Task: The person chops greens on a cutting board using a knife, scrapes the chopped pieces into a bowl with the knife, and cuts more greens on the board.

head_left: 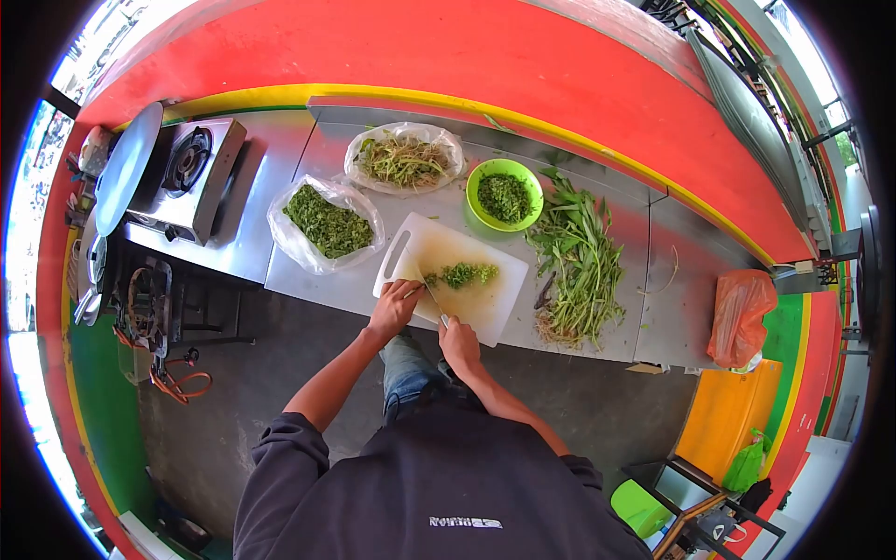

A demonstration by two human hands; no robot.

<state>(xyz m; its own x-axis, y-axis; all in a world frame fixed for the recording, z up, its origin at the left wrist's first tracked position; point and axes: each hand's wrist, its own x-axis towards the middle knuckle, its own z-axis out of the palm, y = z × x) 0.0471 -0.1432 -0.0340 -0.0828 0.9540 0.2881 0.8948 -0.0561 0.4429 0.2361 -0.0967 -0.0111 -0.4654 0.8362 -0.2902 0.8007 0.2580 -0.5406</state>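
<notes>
A white cutting board (481, 313) lies at the counter's front edge, with a small heap of chopped greens (459, 274) on it. My right hand (457, 343) is closed round the handle of a knife (434, 297), whose blade points up and left over the board. At the board's left part, my left hand (399, 303) has its fingers bent together beside the blade; what they pinch, if anything, is too small to make out. Behind the board stands a green bowl (473, 217) of chopped greens. Long leafy stems (581, 266) lie to its right.
Left of the board is a plastic bag of chopped greens (327, 221); behind it, another bag holds stems and roots (403, 161). A gas stove (189, 173) stands far left, an orange bag (739, 317) far right. A red wall (467, 56) runs behind the counter.
</notes>
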